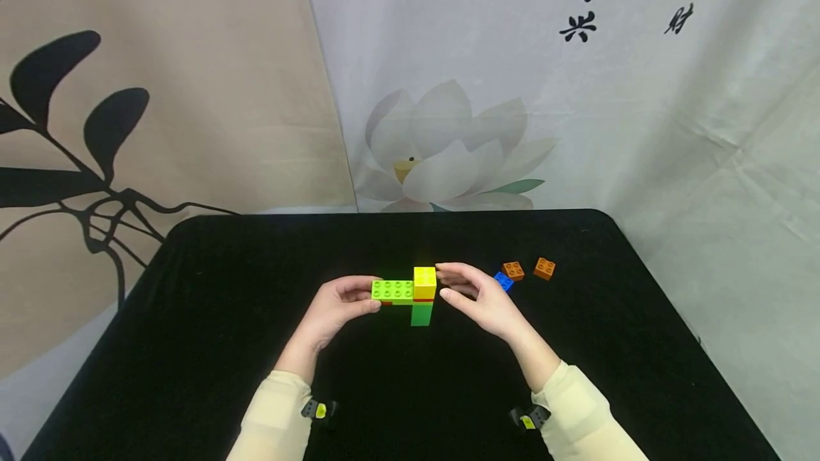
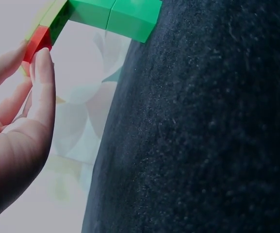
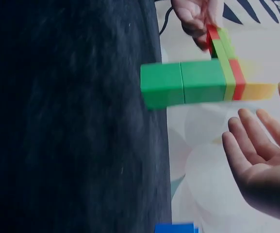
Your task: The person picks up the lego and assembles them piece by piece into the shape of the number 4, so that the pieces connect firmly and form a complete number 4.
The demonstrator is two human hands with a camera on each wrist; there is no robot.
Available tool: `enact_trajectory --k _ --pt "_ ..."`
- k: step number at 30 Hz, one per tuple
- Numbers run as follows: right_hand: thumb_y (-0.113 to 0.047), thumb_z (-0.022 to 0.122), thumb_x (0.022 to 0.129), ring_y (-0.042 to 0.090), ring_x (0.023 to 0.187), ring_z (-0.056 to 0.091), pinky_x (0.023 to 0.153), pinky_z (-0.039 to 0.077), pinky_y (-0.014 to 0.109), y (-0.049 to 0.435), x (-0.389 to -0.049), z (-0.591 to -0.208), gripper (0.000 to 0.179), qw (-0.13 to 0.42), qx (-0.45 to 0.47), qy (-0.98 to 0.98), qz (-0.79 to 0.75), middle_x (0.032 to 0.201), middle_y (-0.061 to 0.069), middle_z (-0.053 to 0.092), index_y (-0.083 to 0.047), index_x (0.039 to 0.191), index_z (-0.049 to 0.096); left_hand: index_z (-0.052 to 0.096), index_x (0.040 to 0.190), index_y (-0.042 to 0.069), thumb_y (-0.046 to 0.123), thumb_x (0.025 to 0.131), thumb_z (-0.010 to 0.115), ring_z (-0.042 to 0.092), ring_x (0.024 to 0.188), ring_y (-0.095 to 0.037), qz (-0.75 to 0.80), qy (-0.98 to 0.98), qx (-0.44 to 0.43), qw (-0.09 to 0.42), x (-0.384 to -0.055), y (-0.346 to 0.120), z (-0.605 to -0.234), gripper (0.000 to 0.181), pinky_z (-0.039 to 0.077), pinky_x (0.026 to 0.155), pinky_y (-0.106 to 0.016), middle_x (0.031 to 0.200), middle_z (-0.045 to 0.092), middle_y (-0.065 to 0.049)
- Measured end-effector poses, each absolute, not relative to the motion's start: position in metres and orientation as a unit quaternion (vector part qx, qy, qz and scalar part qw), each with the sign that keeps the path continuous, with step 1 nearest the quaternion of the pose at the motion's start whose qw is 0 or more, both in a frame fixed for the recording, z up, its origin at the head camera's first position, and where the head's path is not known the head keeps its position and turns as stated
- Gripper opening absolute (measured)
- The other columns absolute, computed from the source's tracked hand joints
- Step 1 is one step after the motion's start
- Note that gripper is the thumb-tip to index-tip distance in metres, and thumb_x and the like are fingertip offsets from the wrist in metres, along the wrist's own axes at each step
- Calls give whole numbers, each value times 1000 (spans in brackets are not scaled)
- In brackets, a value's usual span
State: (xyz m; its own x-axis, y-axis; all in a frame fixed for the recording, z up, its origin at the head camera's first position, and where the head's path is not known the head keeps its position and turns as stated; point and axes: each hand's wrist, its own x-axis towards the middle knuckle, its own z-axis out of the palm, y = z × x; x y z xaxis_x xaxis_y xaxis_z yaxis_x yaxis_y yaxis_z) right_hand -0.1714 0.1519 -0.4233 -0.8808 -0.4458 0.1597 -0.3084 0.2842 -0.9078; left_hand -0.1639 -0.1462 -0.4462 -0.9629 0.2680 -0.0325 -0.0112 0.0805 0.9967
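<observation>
A toy building-brick assembly stands in the middle of the table: dark green bricks (image 3: pixel 183 82) as a column, then lime bricks (image 1: pixel 393 292) reaching out to the left, a thin red layer, and a yellow brick (image 1: pixel 424 283) on top. My left hand (image 1: pixel 342 302) pinches the far left end of the lime arm between thumb and fingers. A red brick (image 2: pixel 37 43) under that end touches the fingertips. Just right of the yellow brick, my right hand (image 1: pixel 483 302) holds nothing, its fingers loosely spread. In the right wrist view its thumb is close to the yellow brick.
Two orange bricks (image 1: pixel 544 268) and a blue brick (image 1: pixel 503 281) lie on the black table (image 1: pixel 256 255), behind and right of my right hand. A printed cloth backdrop (image 1: pixel 461 55) hangs behind the table's far edge.
</observation>
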Motion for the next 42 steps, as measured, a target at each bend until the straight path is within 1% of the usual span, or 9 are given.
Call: enact_trajectory --k 7,11,14,18,21,29,42 --pt "-19 66 97 30 120 58 102 45 51 181 -173 -430 42 15 -221 834 -505 129 12 63 -5 136 55 64 123 0 11 88 76 68 102 -26 678 723 90 103 -162 -145 -446 39 55 89 -35 116 68 -15" --pt "-20 68 95 31 120 57 103 43 55 197 -174 -431 43 -16 -202 860 -469 128 12 63 -7 134 57 64 123 0 11 88 76 68 101 -26 680 721 90 101 -161 -145 -446 39 55 88 -34 115 68 -15" --pt "-21 71 93 32 118 57 101 44 56 207 -176 -432 45 -39 -186 879 -438 127 12 63 -8 134 58 64 123 0 10 88 75 68 101 -26 682 718 91 102 -162 -145 -446 38 55 88 -34 114 68 -15" --pt "-19 74 91 34 116 58 99 46 55 218 -180 -435 46 -57 -169 891 -417 127 15 62 -6 132 59 64 124 0 10 88 74 67 102 -26 684 716 91 104 -162 -145 -446 38 56 88 -34 115 67 -15" --pt "-18 75 90 35 114 58 97 47 55 224 -182 -438 48 -57 -161 899 -404 125 18 61 -3 132 58 64 124 0 11 88 75 68 101 -25 682 719 89 104 -162 -145 -446 38 56 88 -33 115 68 -15" --pt "-14 74 89 38 111 58 96 49 55 231 -183 -446 50 -41 -143 914 -378 123 20 59 -2 134 56 63 124 -1 9 89 74 68 101 -25 684 716 92 106 -161 -145 -446 38 56 88 -33 113 68 -16" --pt "-15 73 90 38 112 58 97 48 53 234 -188 -453 49 -17 -119 917 -381 125 20 60 -2 134 56 64 124 -1 8 89 74 68 100 -25 685 714 97 103 -161 -145 -446 37 56 87 -33 113 68 -16"
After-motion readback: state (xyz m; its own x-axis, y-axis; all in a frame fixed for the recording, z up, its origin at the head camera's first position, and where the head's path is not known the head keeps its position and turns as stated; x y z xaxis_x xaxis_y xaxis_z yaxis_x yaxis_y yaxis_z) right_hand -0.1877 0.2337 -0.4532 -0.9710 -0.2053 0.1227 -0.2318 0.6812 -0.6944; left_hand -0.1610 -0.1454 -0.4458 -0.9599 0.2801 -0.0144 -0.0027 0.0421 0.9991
